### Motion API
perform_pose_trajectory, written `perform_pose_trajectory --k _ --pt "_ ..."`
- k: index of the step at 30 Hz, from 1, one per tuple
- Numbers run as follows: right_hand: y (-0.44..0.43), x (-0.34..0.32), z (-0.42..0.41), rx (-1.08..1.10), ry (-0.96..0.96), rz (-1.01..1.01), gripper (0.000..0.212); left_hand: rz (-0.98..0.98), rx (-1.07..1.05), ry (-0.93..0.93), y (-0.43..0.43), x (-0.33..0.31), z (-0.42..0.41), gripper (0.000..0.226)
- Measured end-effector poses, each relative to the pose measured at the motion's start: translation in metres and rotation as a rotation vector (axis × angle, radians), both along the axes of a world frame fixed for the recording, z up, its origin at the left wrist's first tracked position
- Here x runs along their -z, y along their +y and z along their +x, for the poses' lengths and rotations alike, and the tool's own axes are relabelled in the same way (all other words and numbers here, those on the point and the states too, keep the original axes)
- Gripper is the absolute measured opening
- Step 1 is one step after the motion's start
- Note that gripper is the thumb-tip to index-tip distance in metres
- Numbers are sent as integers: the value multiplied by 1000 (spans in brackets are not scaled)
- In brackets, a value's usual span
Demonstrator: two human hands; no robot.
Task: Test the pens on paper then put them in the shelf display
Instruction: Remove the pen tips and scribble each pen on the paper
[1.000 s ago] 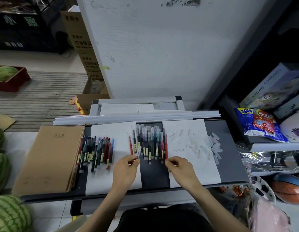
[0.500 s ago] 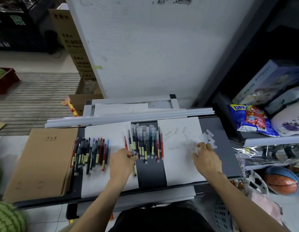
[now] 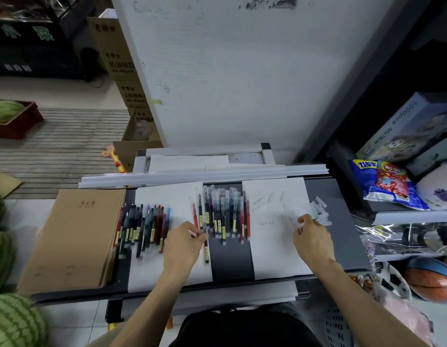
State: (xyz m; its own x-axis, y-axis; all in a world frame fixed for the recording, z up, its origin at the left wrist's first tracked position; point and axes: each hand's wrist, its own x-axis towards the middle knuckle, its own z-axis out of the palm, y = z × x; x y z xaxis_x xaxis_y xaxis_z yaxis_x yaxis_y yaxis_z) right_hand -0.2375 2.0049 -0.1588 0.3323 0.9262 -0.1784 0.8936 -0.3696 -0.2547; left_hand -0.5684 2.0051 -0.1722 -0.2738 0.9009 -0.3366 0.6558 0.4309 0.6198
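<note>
Now your left hand (image 3: 183,246) pinches a thin dark plastic pen (image 3: 206,254) just left of the scribbled white paper (image 3: 275,251). It looks light and slippery; hold its middle. For your right hand (image 3: 314,237), I cannot tell the grip.

head cam, wide-angle, single view: sits above the person, pitched forward and down at the dark table (image 3: 230,259), near; forearms (image 3: 152,294) enter from bottom edge, white wall (image 3: 242,71) fills the top, shelf (image 3: 405,217) at right edge
</note>
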Motion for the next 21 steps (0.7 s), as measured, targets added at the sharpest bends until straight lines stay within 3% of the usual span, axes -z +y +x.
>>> perform_pose_trajectory --k 8,17,21 --pt "-15 -17 -54 -97 194 124 27 92 -47 192 -3 1 -61 12" --pt "-32 -28 -110 -326 303 105 18 58 49 391 17 11 -73 30" --pt "-37 -33 -121 -235 575 62 10 1 123 459 26 12 -75 27"
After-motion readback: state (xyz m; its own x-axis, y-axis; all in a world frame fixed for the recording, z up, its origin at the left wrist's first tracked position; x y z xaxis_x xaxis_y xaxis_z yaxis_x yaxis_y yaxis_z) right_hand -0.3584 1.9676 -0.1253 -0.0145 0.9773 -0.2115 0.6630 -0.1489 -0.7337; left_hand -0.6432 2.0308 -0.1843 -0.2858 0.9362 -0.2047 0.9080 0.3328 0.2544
